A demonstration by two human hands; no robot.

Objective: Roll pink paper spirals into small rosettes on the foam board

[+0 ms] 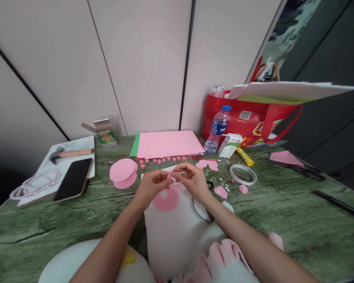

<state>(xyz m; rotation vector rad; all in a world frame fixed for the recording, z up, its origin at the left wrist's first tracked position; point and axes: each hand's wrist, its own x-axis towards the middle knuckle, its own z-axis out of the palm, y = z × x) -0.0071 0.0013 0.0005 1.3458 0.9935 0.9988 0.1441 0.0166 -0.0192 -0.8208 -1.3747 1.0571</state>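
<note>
Pink paper strip point(170, 175) is being pinched by the nearly closed fingers of the left hand point(151, 185) and right hand point(194, 180); shaping is apparently proceeding, calling next for even pressure.

Green table point(23, 232) here, pink paper stack point(169, 143) on it: pink discs point(122, 171) nearer and left of that stack, open box point(107, 137) to its left, bottle point(216, 135) just beside its right, tape roll point(245, 182) right and nearer!
</note>
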